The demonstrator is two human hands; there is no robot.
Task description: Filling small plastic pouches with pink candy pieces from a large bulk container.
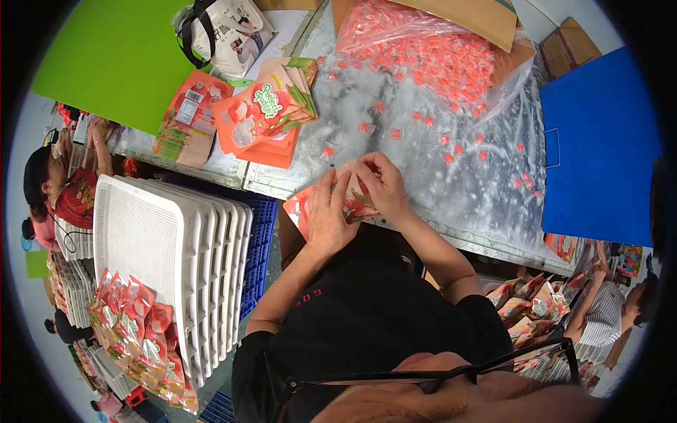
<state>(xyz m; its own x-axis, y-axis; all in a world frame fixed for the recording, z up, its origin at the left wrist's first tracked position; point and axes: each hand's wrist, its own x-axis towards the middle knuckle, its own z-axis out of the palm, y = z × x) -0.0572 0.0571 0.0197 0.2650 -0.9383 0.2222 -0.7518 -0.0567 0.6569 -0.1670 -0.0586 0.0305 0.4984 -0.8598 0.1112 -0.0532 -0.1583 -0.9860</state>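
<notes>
A red and pink flat pouch [300, 210] is in both my hands at the near edge of the metal table. My left hand [331, 217] lies across its front, fingers pressed on it. At its upper right edge, my right hand [381, 185] grips with curled fingers; the fingertips are partly hidden. Just beyond my hands a red candy in a clear wrapper [328, 151] lies on the tabletop, with several others scattered to the right. Stacked pouches [268, 113] lie to the upper left, beside a second pile turned back side up [187, 120].
A large heap of wrapped candies [437, 60] spills from a plastic-lined box at the back. White trays [144, 225] are stacked to my left, filled pouches [141, 331] on top. A blue panel [599, 148] and a green panel [113, 56] flank the table. People work on both sides.
</notes>
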